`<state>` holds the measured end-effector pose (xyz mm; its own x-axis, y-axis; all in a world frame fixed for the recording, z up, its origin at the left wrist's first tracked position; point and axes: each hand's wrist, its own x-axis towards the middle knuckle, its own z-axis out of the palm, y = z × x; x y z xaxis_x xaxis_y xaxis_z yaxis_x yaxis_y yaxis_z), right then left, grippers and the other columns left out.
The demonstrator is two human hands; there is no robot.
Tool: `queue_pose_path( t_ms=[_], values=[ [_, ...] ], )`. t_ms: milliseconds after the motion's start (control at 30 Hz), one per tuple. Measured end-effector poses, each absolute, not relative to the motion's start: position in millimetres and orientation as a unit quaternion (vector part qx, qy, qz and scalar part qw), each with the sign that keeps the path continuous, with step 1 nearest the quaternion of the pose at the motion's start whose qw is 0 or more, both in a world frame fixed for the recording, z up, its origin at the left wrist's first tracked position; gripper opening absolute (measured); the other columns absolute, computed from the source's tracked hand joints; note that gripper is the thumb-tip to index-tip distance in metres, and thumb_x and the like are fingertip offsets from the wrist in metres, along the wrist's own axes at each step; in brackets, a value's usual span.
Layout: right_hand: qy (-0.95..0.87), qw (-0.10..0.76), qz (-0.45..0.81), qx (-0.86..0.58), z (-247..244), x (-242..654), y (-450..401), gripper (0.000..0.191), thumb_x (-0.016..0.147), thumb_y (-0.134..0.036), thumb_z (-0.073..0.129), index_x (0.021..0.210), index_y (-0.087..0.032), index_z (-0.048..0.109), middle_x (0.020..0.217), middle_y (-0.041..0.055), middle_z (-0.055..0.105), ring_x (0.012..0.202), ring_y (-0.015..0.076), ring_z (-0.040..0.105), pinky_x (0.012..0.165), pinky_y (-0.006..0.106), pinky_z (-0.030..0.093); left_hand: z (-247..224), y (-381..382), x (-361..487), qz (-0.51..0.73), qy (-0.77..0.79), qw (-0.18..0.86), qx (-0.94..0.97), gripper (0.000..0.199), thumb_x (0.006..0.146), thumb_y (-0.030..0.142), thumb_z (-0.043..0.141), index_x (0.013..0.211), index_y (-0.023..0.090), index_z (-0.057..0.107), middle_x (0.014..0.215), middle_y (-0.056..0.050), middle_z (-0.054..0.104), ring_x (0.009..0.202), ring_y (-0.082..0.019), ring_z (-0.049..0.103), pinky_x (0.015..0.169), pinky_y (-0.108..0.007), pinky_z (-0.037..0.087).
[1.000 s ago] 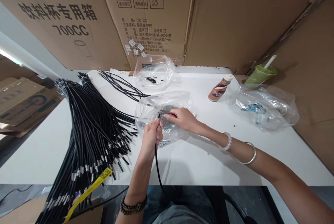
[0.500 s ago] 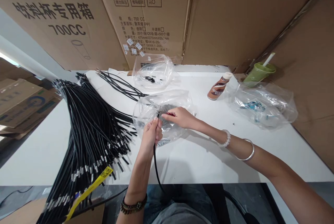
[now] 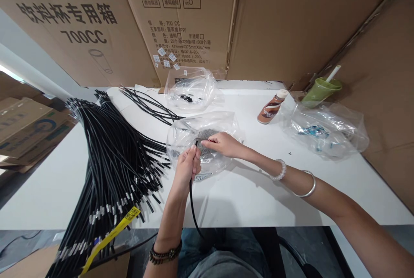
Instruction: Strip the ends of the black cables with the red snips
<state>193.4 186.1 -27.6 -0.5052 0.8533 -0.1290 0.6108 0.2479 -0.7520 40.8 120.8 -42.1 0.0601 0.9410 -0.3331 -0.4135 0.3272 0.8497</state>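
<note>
Over a clear plastic bag (image 3: pixel 223 119) on the table, my left hand (image 3: pixel 186 163) is closed around a black cable (image 3: pixel 192 202). The cable's end points up above my thumb, and its length hangs down past the table edge. My right hand (image 3: pixel 223 144) pinches a small red-handled tool (image 3: pixel 211 140); its thin metal tip meets or nearly meets the cable end, and its exact kind is too small to tell. Small grey metal pieces (image 3: pixel 207 150) lie heaped in the bag beneath both hands.
A large bundle of black cables (image 3: pixel 110 161) with metal fittings and a yellow tag (image 3: pixel 111 239) covers the left side. Behind lies another bag (image 3: pixel 190 90) with black bits. A brown bottle (image 3: pixel 271 108), green cup (image 3: pixel 321 90) and bag (image 3: pixel 330 133) stand right, before cardboard boxes (image 3: pixel 274 23).
Both hands stay almost where they were. The right hand has turned slightly, so less of the red handle shows, and the bag under the hands has shifted a little.
</note>
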Motion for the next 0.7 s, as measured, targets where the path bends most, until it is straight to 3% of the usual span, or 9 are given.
queue_pose_path(
  t_ms=[700],
  values=[
    [-0.79, 0.136, 0.309, -0.513, -22, 189, 184, 0.052, 0.09, -0.053, 0.049, 0.056, -0.018, 0.033, 0.052, -0.0038, 0.039, 0.049, 0.0093, 0.032, 0.052, 0.027, 0.019, -45, 123, 45, 0.519, 0.473, 0.657, 0.273, 0.037, 0.079, 0.047, 0.063, 0.06, 0.02, 0.047, 0.031, 0.011, 0.03, 0.025, -0.002, 0.019, 0.03, -0.017, 0.013]
  ],
)
